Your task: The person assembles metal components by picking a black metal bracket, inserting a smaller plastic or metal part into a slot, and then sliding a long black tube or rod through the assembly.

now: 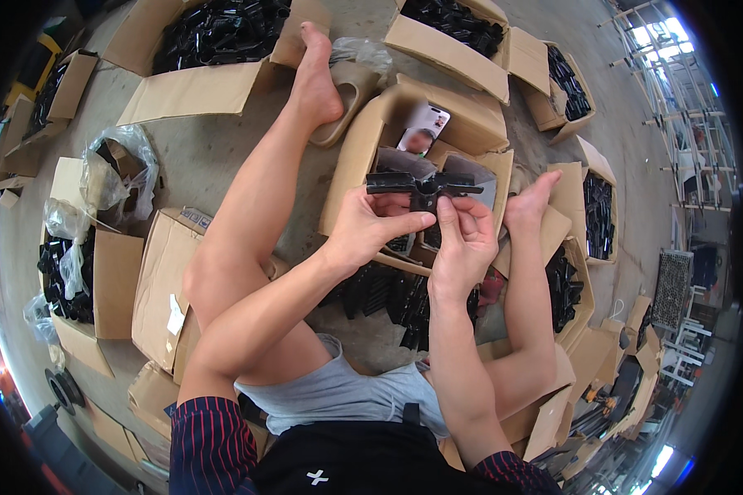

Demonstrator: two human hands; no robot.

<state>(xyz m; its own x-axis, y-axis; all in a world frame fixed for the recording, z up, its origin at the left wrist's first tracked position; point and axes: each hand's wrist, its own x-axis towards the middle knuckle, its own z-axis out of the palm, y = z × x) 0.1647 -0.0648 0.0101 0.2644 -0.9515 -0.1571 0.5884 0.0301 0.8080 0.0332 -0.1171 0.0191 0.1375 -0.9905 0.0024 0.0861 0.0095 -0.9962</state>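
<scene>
Both of my hands hold a glossy black T-shaped part [423, 186], its two arms stretched out to the sides and a short hub in the middle. My left hand [363, 226] pinches it on the left, thumb reaching to the hub. On the right side, my right hand [466, 238] grips it with thumb and bent fingers. The part is over an open cardboard box [353, 165] that stands between my legs. Inside the box are dark pieces and grey sheets, partly hidden by my hands. A phone [425, 129] with a lit screen leans at its far side.
Open cartons heaped with black parts surround me, including a large carton [191, 92] at far left and another carton [450, 56] beyond. More black parts [409, 309] lie below the box. A sandal [347, 107] touches my left foot. Metal racks [673, 99] stand at right.
</scene>
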